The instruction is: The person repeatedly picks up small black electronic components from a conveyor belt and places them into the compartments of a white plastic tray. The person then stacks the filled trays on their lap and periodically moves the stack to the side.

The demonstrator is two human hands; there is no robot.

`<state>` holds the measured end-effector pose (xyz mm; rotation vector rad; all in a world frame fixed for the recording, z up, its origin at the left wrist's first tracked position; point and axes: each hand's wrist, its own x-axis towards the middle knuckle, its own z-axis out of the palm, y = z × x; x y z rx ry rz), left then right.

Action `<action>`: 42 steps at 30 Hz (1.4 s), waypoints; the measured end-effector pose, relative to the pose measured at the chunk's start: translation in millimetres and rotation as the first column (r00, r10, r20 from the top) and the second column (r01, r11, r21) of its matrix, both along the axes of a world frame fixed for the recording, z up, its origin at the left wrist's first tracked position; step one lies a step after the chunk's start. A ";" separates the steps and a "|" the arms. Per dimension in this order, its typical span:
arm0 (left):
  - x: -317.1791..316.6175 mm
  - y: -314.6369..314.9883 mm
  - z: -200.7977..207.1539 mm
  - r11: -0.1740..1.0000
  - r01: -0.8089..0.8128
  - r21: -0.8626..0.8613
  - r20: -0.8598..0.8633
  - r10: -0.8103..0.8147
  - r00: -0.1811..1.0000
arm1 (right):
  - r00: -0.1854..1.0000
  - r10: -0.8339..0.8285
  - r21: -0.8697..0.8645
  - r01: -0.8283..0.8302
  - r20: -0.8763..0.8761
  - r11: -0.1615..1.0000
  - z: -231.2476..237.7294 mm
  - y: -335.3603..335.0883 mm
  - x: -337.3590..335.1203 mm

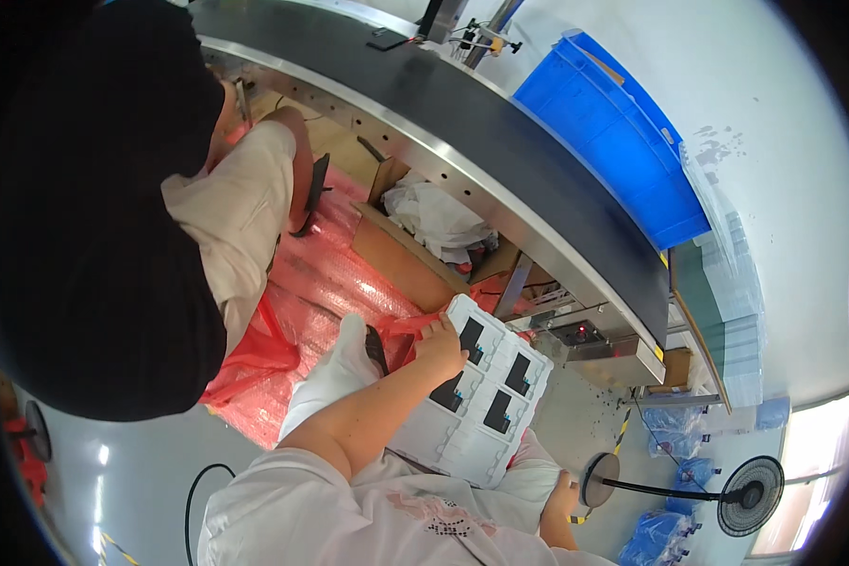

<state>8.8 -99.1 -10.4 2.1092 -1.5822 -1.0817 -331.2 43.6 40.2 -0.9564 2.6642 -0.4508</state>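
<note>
A white plastic tray (475, 445) with moulded compartments lies tilted across my lap. Flat black rectangular parts (497, 411) with small blue-green tabs sit in several of its compartments. My left hand (441, 351) grips the tray's upper left edge, its thumb side close to one of the black parts. Down by my right thigh is my right hand (561, 494), apart from the tray; its fingers are mostly hidden.
A conveyor (500, 141) with a dark belt curves across the front, bearing a blue crate (613, 141). Beneath it stands an open cardboard box (401, 259) beside red bubble wrap (316, 274). A person in a black cap (104, 217) is close on the left; a standing fan (750, 495) is at right.
</note>
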 end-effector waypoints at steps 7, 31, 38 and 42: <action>7.0 -2.7 -12.1 0.976 -0.202 -0.077 -0.118 0.192 0.974 | 1.000 0.021 -0.043 -0.020 0.016 0.999 0.5 -0.1 3.4; 11.3 -8.1 -19.7 0.958 -0.165 -0.235 -0.165 0.128 0.978 | 0.991 -0.020 0.044 0.026 -0.133 0.999 9.7 -4.6 13.2; 17.0 -13.0 -27.0 0.762 -0.103 -0.640 -0.003 0.131 0.991 | 0.996 -0.045 0.073 0.050 -0.075 0.996 12.9 -10.8 17.6; 4.0 7.1 -14.4 0.980 0.160 -0.119 0.025 -0.159 0.987 | 0.994 -0.045 0.006 0.046 -0.095 0.999 2.9 -4.5 6.7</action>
